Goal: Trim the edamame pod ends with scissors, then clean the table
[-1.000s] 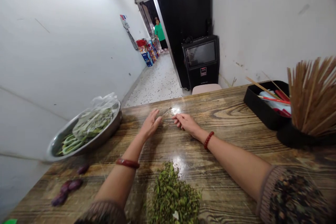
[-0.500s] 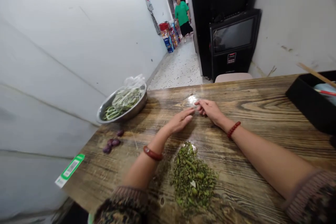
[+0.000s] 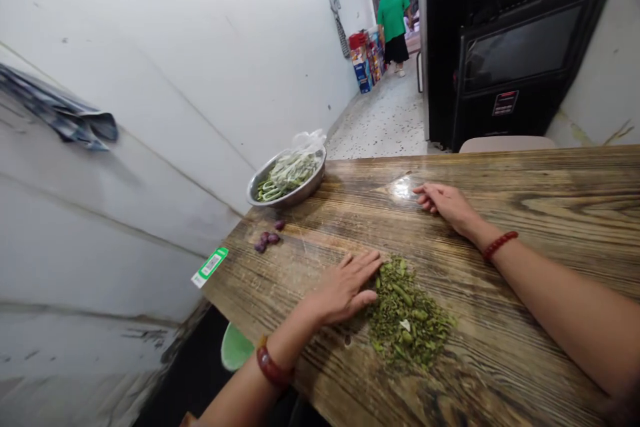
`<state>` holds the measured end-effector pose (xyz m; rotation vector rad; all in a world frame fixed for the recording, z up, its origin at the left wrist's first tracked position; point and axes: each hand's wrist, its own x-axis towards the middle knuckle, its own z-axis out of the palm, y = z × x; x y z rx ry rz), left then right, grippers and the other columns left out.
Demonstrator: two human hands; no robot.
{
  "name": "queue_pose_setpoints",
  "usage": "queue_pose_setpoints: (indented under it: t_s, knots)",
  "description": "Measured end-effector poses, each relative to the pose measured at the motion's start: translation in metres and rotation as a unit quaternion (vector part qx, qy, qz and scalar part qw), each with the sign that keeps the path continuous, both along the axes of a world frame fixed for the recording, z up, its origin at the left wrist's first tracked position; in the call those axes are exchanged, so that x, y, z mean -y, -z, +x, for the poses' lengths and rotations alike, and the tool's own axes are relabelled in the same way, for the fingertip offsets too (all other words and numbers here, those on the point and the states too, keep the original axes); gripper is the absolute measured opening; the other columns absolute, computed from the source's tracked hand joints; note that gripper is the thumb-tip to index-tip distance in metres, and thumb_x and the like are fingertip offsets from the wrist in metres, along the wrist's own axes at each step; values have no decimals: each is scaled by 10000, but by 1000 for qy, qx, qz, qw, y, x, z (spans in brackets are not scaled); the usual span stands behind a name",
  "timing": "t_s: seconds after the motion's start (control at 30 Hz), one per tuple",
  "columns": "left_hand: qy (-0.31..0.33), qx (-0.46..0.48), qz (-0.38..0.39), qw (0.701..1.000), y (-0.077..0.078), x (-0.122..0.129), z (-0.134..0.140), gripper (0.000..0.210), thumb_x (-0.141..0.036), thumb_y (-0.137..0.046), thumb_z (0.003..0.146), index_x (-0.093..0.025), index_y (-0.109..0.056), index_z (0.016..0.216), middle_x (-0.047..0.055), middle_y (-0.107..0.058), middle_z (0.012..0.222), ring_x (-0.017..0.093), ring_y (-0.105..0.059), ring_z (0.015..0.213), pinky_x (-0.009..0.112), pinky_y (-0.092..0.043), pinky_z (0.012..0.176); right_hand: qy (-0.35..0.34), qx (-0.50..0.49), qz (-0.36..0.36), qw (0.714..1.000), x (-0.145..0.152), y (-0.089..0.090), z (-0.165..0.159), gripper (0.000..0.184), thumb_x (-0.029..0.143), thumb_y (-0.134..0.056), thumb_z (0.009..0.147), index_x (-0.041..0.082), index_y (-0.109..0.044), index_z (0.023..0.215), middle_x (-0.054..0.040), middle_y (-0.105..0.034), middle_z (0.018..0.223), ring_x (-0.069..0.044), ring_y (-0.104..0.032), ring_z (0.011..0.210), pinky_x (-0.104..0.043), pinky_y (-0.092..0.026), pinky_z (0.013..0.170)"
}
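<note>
A pile of chopped green plant trimmings (image 3: 407, 320) lies on the wooden table, with a small white scrap on top. At its left edge, my left hand (image 3: 345, 288) rests with fingers stretched and thumb apart, the fingertips against the pile. It holds nothing. Farther back, beyond the pile, my right hand (image 3: 447, 205) is over the table with its fingers loosely bent and slightly apart. Nothing shows in it, though its palm side is hidden. Red bracelets circle both wrists.
A metal basin (image 3: 287, 200) of long green beans under a clear plastic bag stands at the table's back left. Several purple-red oval pieces (image 3: 266, 240) lie before it. A green-white card (image 3: 210, 267) is at the left edge. A person in green (image 3: 394, 17) stands in the doorway.
My left hand has come back from beside the right hand to the pile's left edge, its fingers spreading. The camera view has turned left. The black box at right has left the view.
</note>
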<state>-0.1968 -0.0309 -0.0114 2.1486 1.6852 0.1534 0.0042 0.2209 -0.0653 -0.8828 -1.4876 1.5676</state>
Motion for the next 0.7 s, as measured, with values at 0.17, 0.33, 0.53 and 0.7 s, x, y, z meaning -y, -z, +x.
queue_pose_setpoints:
  t_s: [0.17,0.33,0.53,0.7]
  knots:
    - [-246,-91,55,963,0,15,-50,611,-475,-354,926,-148,-344,1442,176,-231,1545,285,-186,1431,510,-152,1142,5,11,1,1000,-2,3,1,392,482,-530,884,123,-689,898,-49,-627,708,-70,-531,553,-151,-399,461]
    - [-301,-120,36,945,19,32,-73,631,-470,-370,920,-134,-316,1452,180,-207,1551,295,-161,1435,536,-143,1138,2,18,8,1000,-4,7,3,412,515,-546,863,131,-689,904,-54,-625,729,-80,-536,572,-158,-411,459]
    - [-308,-116,131,935,5,51,-94,418,-450,-444,890,-279,-581,1245,30,-557,1343,186,-477,1254,318,-341,1083,-1,21,19,1000,-4,11,5,423,532,-559,845,138,-685,932,-49,-626,754,-83,-530,595,-161,-421,476]
    - [-519,-204,187,809,-4,50,-179,596,-456,-459,848,-27,-523,1256,255,-535,1219,368,-463,1211,508,-358,1018,4,22,16,1000,-4,9,3,414,528,-571,838,139,-686,922,-53,-624,746,-88,-539,593,-163,-431,468]
